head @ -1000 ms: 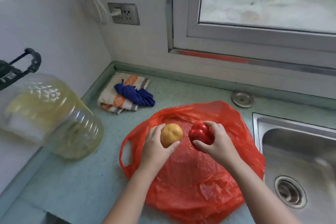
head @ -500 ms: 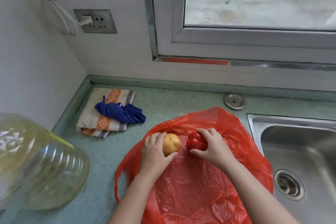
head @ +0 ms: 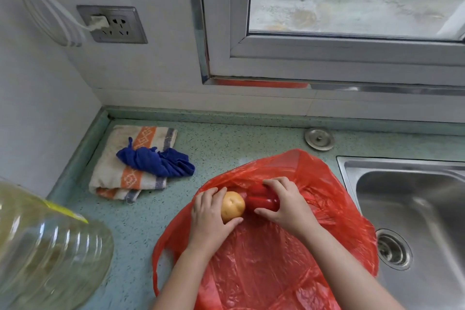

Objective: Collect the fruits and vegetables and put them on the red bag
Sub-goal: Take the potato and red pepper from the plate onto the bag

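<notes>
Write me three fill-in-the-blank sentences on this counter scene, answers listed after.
1. The left hand holds a yellowish potato over the ____ bag.
2. The right hand grips a red ____.
3. The blue cloth lies on a striped ____.

Answers: red; pepper; towel

The plastic jug [head: 47, 249] is cut off at the left edge, and the red bag [head: 264, 272] at the bottom.

Both hands lowered potato [head: 232, 206] and pepper [head: 263, 200] onto bag [head: 264, 267].
</notes>
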Available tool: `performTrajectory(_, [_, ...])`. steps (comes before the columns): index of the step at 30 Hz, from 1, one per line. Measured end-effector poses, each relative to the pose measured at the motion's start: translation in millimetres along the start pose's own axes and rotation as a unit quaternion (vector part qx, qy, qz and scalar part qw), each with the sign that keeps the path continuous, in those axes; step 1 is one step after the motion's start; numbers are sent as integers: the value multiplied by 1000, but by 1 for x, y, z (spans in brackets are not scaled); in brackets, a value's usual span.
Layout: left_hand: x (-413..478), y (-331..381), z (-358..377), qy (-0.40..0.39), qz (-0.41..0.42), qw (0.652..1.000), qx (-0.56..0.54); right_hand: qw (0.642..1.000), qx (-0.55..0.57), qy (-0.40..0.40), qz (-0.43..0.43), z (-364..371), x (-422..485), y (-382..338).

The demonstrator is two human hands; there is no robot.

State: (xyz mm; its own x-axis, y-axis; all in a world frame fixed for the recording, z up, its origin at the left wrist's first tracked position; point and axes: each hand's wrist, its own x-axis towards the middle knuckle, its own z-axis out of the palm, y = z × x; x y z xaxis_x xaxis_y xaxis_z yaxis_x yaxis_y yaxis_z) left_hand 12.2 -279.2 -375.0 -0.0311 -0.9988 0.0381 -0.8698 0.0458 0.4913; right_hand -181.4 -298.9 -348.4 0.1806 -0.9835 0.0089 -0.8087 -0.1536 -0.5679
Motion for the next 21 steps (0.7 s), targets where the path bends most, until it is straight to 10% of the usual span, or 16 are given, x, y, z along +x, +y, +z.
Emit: performTrajectory(21, [-50,72,-34,143,170,975,0,978,-86,191,17,-51,-93,-31])
